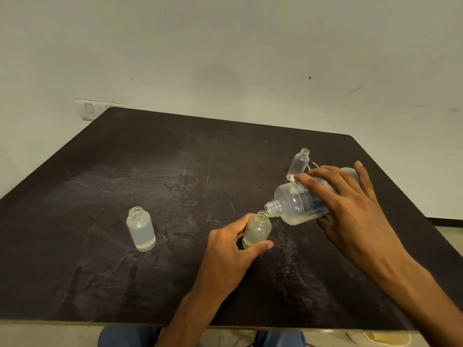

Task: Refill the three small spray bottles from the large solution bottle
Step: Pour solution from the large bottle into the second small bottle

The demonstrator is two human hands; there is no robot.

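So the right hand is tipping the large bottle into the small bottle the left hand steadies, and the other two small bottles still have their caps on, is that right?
Not quite: in the head view the other two small bottles stand uncapped. The rest holds: the right hand tips the large bottle into the small bottle the left hand steadies.

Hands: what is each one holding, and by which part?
Left hand grips the middle small bottle around its lower body. Right hand holds the tilted large bottle around its labelled body.

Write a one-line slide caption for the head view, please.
Right hand tips large bottle into small bottle steadied by left hand; two others wait uncapped.
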